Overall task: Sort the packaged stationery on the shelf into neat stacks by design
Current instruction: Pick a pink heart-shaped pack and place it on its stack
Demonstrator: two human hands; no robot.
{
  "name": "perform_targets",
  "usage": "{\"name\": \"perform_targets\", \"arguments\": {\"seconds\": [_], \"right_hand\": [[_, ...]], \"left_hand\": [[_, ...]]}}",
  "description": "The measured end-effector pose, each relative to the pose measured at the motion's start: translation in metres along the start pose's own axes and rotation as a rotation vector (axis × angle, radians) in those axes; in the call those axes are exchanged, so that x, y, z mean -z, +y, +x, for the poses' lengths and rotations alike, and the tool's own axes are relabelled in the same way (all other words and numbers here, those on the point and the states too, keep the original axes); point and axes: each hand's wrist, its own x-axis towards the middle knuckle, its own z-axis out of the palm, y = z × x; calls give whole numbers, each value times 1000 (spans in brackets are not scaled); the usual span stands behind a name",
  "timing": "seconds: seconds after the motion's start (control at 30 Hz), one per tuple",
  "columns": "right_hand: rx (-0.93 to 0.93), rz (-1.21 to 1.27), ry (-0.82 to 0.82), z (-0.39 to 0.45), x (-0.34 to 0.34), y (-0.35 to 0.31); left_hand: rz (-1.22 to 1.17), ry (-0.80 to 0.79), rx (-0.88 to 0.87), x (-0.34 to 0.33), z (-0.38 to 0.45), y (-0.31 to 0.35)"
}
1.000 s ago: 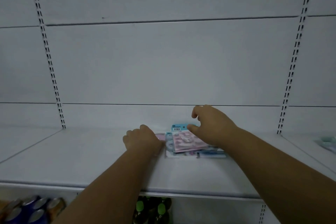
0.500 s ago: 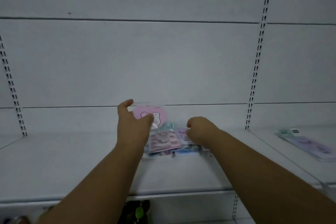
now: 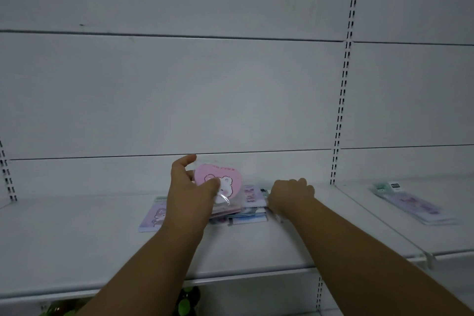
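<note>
left hand [image 3: 188,195] pinching a pink heart packet [image 3: 223,182], lifted above the pile [image 3: 238,209] on the shelf [image 3: 102,244]. right hand [image 3: 289,194] curled at the pile's right edge, grip hidden. purple packet [image 3: 152,215] lying flat left of the pile; long packets [image 3: 410,202] far right.

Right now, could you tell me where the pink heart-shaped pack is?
Head view, centre: the left hand holds the pink heart pack up above the mixed pile.

Dim, grey light — soft focus, edges bowed.
</note>
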Motion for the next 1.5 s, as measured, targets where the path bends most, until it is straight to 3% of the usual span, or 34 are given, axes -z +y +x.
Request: {"name": "perform_targets", "arguments": {"seconds": [0.2, 0.37, 0.53, 0.7, 1.03, 1.27, 1.5], "right_hand": [[-55, 168, -31, 0, 2, 12], [-70, 229, 302, -13, 7, 19], [59, 805, 445, -18, 31, 26], [125, 1114, 533, -36, 55, 46], [71, 1085, 657, -41, 76, 167], [21, 937, 591, -11, 71, 289], [-58, 924, 277, 46, 37, 365]], "left_hand": [[9, -27, 30, -8, -2, -3], [23, -49, 18, -10, -5, -6], [15, -69, 18, -13, -11, -9], [1, -69, 22, -34, -17, -10], [-126, -144, 147, -153, -39, -17], [-148, -122, 152, -268, -68, -19], [-149, -20, 147, -336, -84, -21]]}}
